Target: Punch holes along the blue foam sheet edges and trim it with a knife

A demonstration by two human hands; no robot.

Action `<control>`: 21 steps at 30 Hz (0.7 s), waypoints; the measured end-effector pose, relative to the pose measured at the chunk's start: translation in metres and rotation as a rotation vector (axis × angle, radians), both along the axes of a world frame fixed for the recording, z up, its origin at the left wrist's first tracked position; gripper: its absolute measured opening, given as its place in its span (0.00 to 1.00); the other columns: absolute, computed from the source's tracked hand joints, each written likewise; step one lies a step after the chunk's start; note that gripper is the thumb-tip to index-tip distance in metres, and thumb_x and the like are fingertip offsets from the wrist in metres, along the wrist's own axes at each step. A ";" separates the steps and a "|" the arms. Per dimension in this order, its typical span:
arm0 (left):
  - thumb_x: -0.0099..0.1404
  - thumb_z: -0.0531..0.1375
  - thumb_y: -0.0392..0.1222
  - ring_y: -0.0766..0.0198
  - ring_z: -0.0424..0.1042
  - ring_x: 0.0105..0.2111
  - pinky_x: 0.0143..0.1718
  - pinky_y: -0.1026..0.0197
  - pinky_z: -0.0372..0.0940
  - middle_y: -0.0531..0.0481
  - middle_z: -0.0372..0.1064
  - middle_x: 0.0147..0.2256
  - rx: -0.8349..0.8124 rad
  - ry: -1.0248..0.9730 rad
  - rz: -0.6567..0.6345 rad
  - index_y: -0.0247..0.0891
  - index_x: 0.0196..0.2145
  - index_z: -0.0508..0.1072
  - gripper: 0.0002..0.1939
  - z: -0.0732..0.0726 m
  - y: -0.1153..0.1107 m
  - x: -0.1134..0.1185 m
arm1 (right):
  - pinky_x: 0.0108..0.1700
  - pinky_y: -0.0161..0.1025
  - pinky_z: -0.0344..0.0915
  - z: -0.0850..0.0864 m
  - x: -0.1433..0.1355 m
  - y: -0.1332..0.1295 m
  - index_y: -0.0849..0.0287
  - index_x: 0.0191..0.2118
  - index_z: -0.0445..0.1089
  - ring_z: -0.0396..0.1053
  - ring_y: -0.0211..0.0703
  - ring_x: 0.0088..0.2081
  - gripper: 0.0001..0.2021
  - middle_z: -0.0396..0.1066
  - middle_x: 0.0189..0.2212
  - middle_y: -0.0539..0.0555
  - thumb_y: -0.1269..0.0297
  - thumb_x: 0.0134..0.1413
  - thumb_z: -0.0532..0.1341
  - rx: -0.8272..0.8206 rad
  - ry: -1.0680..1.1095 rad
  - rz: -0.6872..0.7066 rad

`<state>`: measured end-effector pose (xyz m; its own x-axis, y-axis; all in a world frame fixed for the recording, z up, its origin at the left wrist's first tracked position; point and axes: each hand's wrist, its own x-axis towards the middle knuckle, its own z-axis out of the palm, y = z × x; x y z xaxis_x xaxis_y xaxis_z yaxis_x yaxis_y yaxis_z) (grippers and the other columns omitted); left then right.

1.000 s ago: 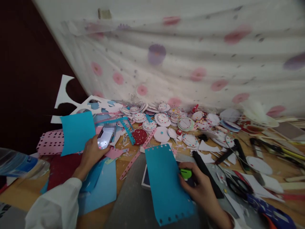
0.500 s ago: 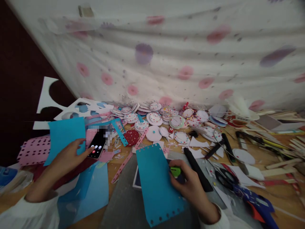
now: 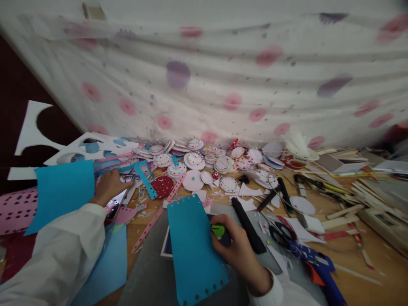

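My right hand is closed round a small bright-green tool, whose kind I cannot make out. It rests at the right edge of a blue sheet with small holes along its short ends. Under that sheet, a dark flat thing with a white border shows in part. My left hand reaches over the upper part of a phone, thumb stretched to the right; its other fingers are partly hidden. Beside it stands another blue sheet.
Round white pieces with coloured dots crowd the back by the curtain. On the right lie a black rod, scissors, a blue glue gun and wooden sticks. A grey mat lies beneath the work.
My left hand has moved forward from the phone's lower screen to its upper part. The view has shifted, so things appear further left. My right hand still holds the green tool.
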<state>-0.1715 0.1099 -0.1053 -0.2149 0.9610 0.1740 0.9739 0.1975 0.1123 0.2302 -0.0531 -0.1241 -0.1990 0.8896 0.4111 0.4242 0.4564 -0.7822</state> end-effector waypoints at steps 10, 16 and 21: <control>0.48 0.61 0.65 0.36 0.69 0.47 0.39 0.51 0.63 0.38 0.73 0.42 -0.018 0.017 0.016 0.31 0.44 0.65 0.37 0.001 0.007 -0.005 | 0.40 0.35 0.68 -0.004 0.002 -0.001 0.55 0.41 0.64 0.72 0.42 0.38 0.10 0.73 0.36 0.53 0.73 0.52 0.57 -0.009 -0.008 0.012; 0.46 0.61 0.65 0.33 0.70 0.45 0.38 0.49 0.65 0.25 0.69 0.46 -0.050 0.055 0.055 0.23 0.49 0.63 0.45 0.000 0.010 -0.003 | 0.40 0.35 0.69 -0.003 0.001 -0.001 0.55 0.41 0.64 0.72 0.42 0.37 0.10 0.73 0.36 0.53 0.73 0.52 0.57 -0.005 -0.017 -0.002; 0.45 0.62 0.65 0.32 0.70 0.46 0.39 0.47 0.65 0.25 0.69 0.46 -0.049 0.058 0.083 0.25 0.51 0.62 0.46 -0.001 0.009 0.000 | 0.40 0.35 0.69 -0.001 0.001 -0.002 0.55 0.41 0.64 0.72 0.42 0.37 0.11 0.73 0.36 0.52 0.73 0.51 0.57 -0.002 -0.006 0.000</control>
